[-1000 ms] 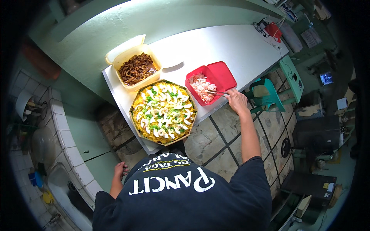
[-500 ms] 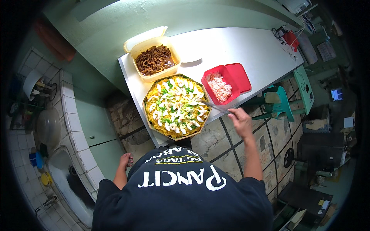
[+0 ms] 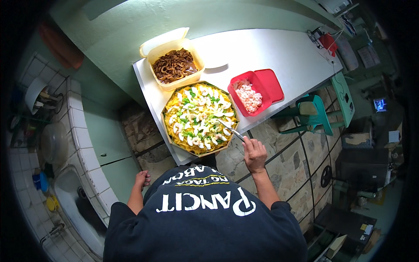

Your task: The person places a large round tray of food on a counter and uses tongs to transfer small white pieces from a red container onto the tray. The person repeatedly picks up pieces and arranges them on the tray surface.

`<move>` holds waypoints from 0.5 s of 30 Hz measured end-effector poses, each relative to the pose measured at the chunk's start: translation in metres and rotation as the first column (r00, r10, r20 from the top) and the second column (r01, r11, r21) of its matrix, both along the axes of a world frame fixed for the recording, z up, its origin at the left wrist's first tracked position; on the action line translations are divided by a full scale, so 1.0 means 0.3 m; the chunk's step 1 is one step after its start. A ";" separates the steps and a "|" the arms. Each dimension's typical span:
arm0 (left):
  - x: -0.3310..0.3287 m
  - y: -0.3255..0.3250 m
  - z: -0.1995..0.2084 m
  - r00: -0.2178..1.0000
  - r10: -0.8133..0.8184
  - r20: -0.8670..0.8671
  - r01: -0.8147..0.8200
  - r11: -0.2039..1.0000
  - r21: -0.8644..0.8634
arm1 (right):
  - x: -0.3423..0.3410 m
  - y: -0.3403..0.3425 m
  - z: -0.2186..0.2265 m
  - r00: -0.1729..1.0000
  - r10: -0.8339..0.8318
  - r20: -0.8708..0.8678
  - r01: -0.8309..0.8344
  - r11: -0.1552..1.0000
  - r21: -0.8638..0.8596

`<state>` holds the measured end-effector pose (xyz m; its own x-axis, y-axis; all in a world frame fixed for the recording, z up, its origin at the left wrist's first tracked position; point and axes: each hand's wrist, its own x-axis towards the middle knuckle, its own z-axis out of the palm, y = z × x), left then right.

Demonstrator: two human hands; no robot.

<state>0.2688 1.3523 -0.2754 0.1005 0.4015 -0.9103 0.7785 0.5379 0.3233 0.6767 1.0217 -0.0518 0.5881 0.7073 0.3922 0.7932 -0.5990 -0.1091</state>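
My right hand [image 3: 255, 153] is closed around the handle of metal tongs [image 3: 231, 129]. Their tip touches the topping at the right side of an octagonal tray of noodles [image 3: 185, 140]. Sliced white egg, chopped greens and small pinkish bits cover the yellow noodles. My left hand [image 3: 142, 179] hangs by my side, left of the tray, with its fingers curled and nothing seen in them. Right of the tray, a red container [image 3: 267, 103] holds pinkish shrimp [image 3: 248, 95]. Behind the tray, a cream tub [image 3: 201, 65] contains brown strips in sauce [image 3: 174, 65].
The white table [image 3: 262, 48] runs along the green wall, with cables and a red item at its far right end. A teal chair [image 3: 321, 118] stands by its right edge. To my left are a tiled counter [image 3: 89, 150] and a sink [image 3: 65, 183].
My right hand has moved left and down toward me. The tongs' tip has shifted from the tray's right rim inward onto the topping. My left hand stays by my side.
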 end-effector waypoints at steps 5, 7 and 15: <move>-0.021 -0.003 -0.005 1.000 0.009 -0.003 -0.009 1.000 -0.013 | -0.039 -0.006 -0.026 0.997 0.001 -0.081 -0.002 1.000 -0.009; -0.018 0.001 -0.009 1.000 0.006 -0.006 -0.007 1.000 -0.008 | -0.040 -0.006 -0.023 0.991 -0.014 -0.132 0.017 1.000 0.026; 0.003 0.002 -0.031 1.000 0.017 0.024 -0.017 1.000 -0.026 | 0.048 0.017 0.007 0.981 -0.058 -0.185 0.085 0.987 0.139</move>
